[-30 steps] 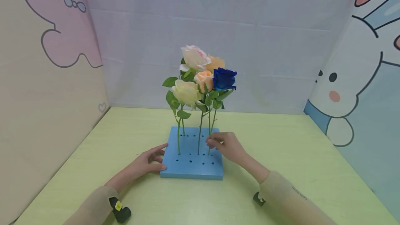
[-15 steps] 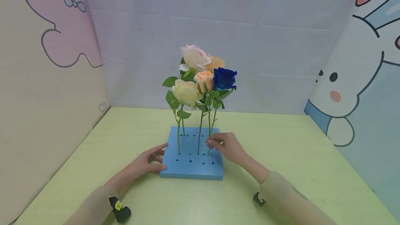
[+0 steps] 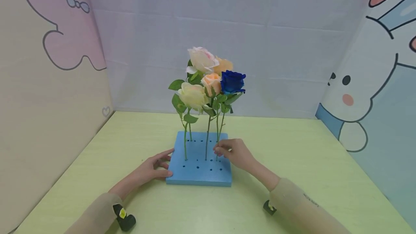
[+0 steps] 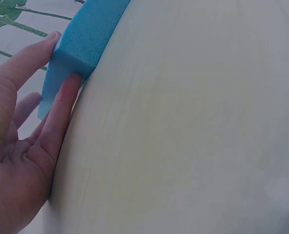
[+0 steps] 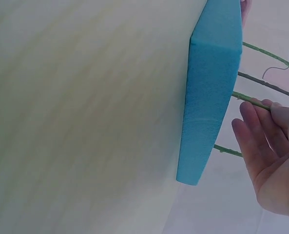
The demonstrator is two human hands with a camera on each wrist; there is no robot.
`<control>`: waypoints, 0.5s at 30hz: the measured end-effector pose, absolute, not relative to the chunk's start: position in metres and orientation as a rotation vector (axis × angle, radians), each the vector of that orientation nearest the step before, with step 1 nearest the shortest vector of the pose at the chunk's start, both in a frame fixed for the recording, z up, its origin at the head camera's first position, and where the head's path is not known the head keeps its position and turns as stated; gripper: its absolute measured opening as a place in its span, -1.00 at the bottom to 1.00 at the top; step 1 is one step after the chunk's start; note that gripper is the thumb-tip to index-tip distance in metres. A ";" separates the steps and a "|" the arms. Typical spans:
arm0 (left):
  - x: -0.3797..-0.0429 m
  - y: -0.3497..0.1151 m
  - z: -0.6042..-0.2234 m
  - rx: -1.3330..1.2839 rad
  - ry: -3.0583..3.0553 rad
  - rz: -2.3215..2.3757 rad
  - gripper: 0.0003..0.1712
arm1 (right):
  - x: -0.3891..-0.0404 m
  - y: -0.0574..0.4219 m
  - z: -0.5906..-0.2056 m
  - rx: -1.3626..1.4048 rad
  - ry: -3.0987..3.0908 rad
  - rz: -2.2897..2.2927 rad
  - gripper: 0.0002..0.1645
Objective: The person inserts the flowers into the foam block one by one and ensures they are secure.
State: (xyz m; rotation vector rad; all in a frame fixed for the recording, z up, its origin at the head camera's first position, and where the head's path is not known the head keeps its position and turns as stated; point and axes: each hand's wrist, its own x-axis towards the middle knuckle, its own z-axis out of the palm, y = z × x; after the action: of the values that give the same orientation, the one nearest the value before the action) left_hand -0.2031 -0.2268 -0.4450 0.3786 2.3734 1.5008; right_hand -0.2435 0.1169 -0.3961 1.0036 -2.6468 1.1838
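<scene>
In the head view a light blue foam block [image 3: 191,176] with rows of holes lies on the table. Artificial roses stand in it: pale yellow [image 3: 193,96], pinkish white [image 3: 202,60], peach [image 3: 212,84], light orange [image 3: 224,65] and deep blue [image 3: 232,81]. My right hand [image 3: 236,154] pinches the blue rose's green stem low down, just above the block; the right wrist view shows thumb and fingertips on that stem [image 5: 245,98]. My left hand [image 3: 151,168] rests against the block's left side, fingers extended, thumb near its front corner.
The pale yellow-green table [image 3: 279,143] reaches back to a plain light cloth [image 3: 279,46]. Cartoon-printed panels stand at the left [image 3: 58,93] and right [image 3: 383,125]. Tall stems and leaves [image 3: 190,119] crowd close together above the block.
</scene>
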 end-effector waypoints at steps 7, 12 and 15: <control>-0.207 -0.223 -0.442 0.354 2.360 1.507 -0.03 | -0.246 0.121 -0.390 0.998 -2.688 1.120 -0.82; -0.209 -0.222 -0.444 0.353 2.381 1.476 -0.04 | -0.244 0.123 -0.391 0.952 -2.742 1.137 -0.79; -0.207 -0.223 -0.445 0.365 2.390 1.461 -0.05 | -0.241 0.126 -0.394 0.959 -2.748 1.163 -0.69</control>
State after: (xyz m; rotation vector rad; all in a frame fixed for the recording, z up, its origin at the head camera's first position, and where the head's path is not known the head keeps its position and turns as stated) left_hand -0.2075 -0.2231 -0.4446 0.3652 2.3899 1.4610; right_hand -0.2406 0.1264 -0.3936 0.9586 -2.7481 1.1629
